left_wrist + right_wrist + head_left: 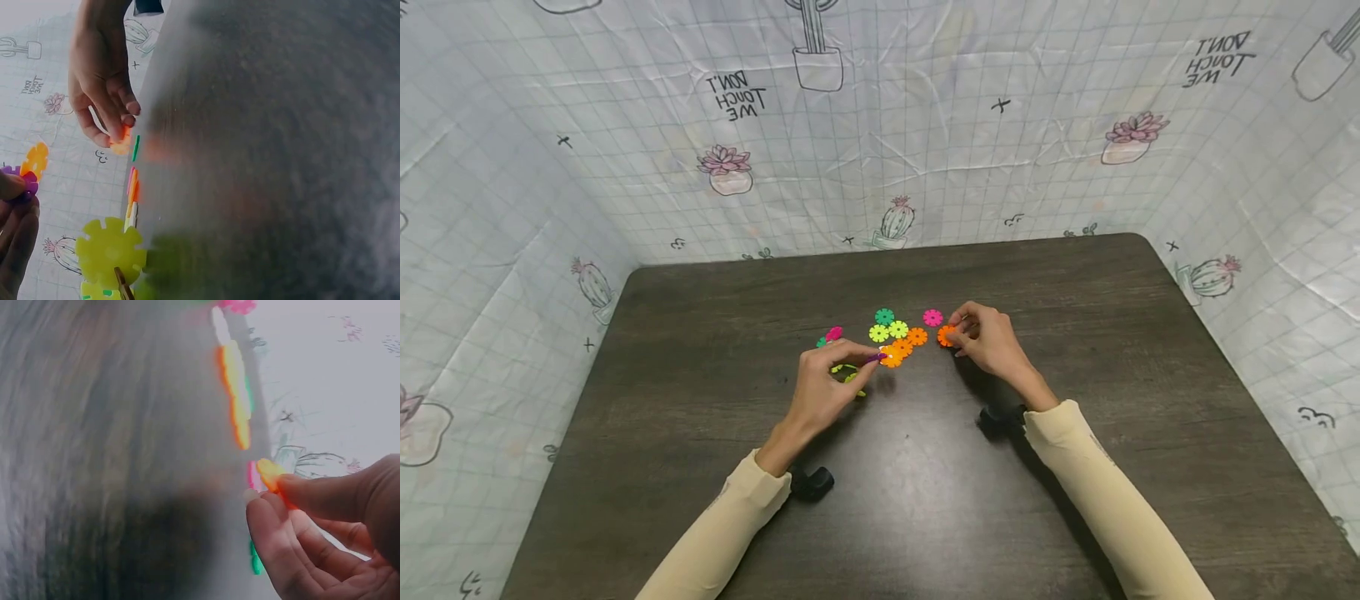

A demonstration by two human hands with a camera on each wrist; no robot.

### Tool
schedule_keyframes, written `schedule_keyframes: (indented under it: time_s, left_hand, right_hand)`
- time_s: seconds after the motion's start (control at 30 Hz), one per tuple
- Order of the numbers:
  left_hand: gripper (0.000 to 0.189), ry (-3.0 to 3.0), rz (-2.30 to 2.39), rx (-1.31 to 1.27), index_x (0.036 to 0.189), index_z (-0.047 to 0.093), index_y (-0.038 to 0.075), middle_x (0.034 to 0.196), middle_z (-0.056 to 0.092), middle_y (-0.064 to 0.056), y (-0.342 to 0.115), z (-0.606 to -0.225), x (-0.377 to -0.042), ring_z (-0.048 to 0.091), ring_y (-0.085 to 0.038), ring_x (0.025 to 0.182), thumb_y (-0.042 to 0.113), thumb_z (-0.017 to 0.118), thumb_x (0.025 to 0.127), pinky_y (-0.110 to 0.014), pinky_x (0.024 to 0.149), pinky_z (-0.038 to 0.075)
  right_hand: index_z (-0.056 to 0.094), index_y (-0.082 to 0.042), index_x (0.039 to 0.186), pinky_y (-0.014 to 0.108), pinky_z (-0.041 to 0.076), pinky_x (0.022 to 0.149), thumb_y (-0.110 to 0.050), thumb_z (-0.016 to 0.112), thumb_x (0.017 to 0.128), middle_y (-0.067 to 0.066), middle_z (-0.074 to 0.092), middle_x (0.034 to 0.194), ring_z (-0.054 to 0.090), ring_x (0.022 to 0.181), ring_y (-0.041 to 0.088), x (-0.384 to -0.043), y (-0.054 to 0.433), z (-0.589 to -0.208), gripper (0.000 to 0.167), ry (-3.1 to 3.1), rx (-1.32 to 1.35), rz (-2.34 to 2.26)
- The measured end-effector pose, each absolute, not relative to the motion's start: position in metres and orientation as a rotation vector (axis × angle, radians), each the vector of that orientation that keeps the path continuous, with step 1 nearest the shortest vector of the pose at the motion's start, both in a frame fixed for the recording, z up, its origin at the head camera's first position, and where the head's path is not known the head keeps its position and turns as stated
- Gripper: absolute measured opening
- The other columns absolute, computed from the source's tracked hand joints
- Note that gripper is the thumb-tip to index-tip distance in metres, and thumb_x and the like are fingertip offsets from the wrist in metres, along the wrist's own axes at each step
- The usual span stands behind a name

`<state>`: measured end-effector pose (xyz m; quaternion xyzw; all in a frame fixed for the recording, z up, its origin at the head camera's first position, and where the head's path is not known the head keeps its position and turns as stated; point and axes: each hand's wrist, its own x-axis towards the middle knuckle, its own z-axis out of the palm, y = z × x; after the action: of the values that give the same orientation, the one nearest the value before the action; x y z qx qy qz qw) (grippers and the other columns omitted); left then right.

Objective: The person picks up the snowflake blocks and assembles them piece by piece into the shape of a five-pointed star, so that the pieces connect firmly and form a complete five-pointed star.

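Note:
My left hand (829,382) pinches a purple notched disc (28,186) between thumb and fingers. An orange notched disc (35,160) is joined to the purple one and sticks out past my fingertips. Over to the right, my right hand (992,340) pinches a separate orange notched disc (270,474) by its edge, raised above the table in its wrist view. Between the two hands lie more orange discs (917,337), two pale yellow discs (879,333), a green disc (884,317) and a pink disc (932,317).
Yellow-green discs (111,252), one standing on edge, are partly hidden behind my left hand. Another pink disc (834,333) is beyond that hand. The dark wooden table (910,500) meets a patterned curtain (865,167) at the back and sides.

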<state>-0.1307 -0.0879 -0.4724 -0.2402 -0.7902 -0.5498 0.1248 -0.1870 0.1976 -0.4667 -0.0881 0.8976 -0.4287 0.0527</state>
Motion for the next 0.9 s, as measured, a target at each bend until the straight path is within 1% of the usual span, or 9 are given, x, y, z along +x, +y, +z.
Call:
schedule_keyframes:
  time_s: [0.17, 0.37, 0.5, 0.63, 0.73, 0.9]
  left_hand:
    - [0.020, -2.308, -1.574, -0.724, 0.108, 0.081, 0.009, 0.099, 0.080, -0.005, -0.087, -0.471, -0.132, 0.076, -0.016, 0.086, 0.000, 0.079, 0.090, -0.039, 0.076, 0.067]
    - [0.021, -2.301, -1.562, -0.726, 0.110, 0.080, 0.009, 0.101, 0.080, -0.006, -0.084, -0.470, -0.133, 0.077, -0.018, 0.088, 0.000, 0.079, 0.090, -0.043, 0.077, 0.067]
    - [0.018, -2.290, -1.559, -0.725, 0.107, 0.080, 0.008, 0.101, 0.081, -0.007, -0.082, -0.469, -0.133, 0.079, -0.019, 0.087, 0.003, 0.080, 0.090, -0.042, 0.077, 0.067]
    - [0.016, -2.292, -1.559, -0.726, 0.104, 0.079, 0.008, 0.101, 0.082, -0.007, -0.081, -0.469, -0.133, 0.079, -0.019, 0.086, 0.003, 0.081, 0.089, -0.040, 0.078, 0.067]
    - [0.017, -2.298, -1.557, -0.726, 0.104, 0.080, 0.009, 0.101, 0.081, -0.007, -0.080, -0.469, -0.133, 0.079, -0.018, 0.087, 0.002, 0.081, 0.089, -0.040, 0.078, 0.067]
    - [0.015, -2.291, -1.545, -0.753, 0.106, 0.081, 0.009, 0.099, 0.080, -0.007, -0.080, -0.468, -0.134, 0.078, -0.018, 0.087, 0.006, 0.080, 0.092, -0.046, 0.076, 0.066]
  right_hand:
    - [0.071, -0.002, 0.116, 0.036, 0.066, 0.070, -0.005, 0.070, 0.099, 0.021, 0.075, 0.104, 0.077, 0.085, 0.031, -0.179, 0.196, -0.462, 0.018, 2.670, -0.259, -1.377]
    - [0.073, -0.003, 0.116, 0.039, 0.066, 0.073, -0.009, 0.074, 0.098, 0.019, 0.078, 0.104, 0.077, 0.086, 0.030, -0.168, 0.188, -0.456, 0.020, 2.620, -0.298, -1.506]
    - [0.074, -0.002, 0.115, 0.046, 0.066, 0.076, -0.011, 0.076, 0.096, 0.020, 0.078, 0.104, 0.078, 0.085, 0.030, -0.161, 0.181, -0.448, 0.021, 2.576, -0.328, -1.616]
    - [0.073, 0.000, 0.112, 0.053, 0.065, 0.078, -0.008, 0.076, 0.095, 0.023, 0.077, 0.104, 0.079, 0.083, 0.032, -0.155, 0.173, -0.440, 0.019, 2.457, -0.330, -1.750]
    - [0.072, 0.001, 0.111, 0.056, 0.064, 0.080, -0.007, 0.076, 0.095, 0.023, 0.076, 0.107, 0.078, 0.082, 0.033, -0.152, 0.168, -0.435, 0.018, 2.372, -0.327, -1.813]
    - [0.071, 0.001, 0.112, 0.055, 0.063, 0.082, -0.008, 0.076, 0.096, 0.024, 0.076, 0.110, 0.079, 0.080, 0.026, -0.148, 0.163, -0.433, 0.019, 2.320, -0.360, -1.818]
